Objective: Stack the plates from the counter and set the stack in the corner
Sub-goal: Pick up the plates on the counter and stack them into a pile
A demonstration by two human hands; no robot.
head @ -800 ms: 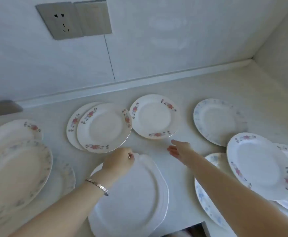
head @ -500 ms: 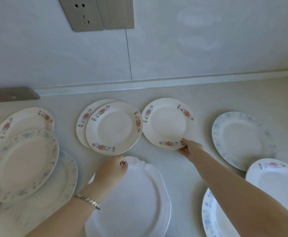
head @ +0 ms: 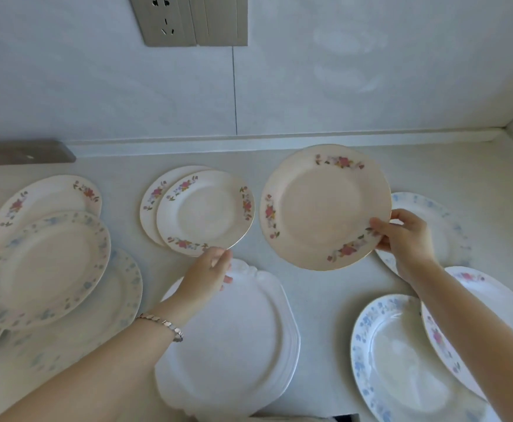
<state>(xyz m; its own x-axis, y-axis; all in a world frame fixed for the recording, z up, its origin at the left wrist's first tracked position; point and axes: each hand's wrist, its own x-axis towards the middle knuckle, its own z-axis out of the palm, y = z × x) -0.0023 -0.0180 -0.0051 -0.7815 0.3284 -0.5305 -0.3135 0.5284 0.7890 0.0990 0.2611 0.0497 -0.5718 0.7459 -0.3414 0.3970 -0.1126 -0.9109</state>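
Fingers [head: 403, 214] of the right hand [head: 407, 239] pinch the near-right rim of a round cream china plate with pink flower sprays [head: 322, 208], holding it tilted in the air above the pale counter [head: 325, 293]. The left hand [head: 206, 275] sits with curled fingers at the far rim of a plain white scalloped plate [head: 234, 345]; I cannot tell whether it grips. With flowered and blue-patterned plates spread about and no stack in the corner [head: 503, 134], stacking seems barely begun.
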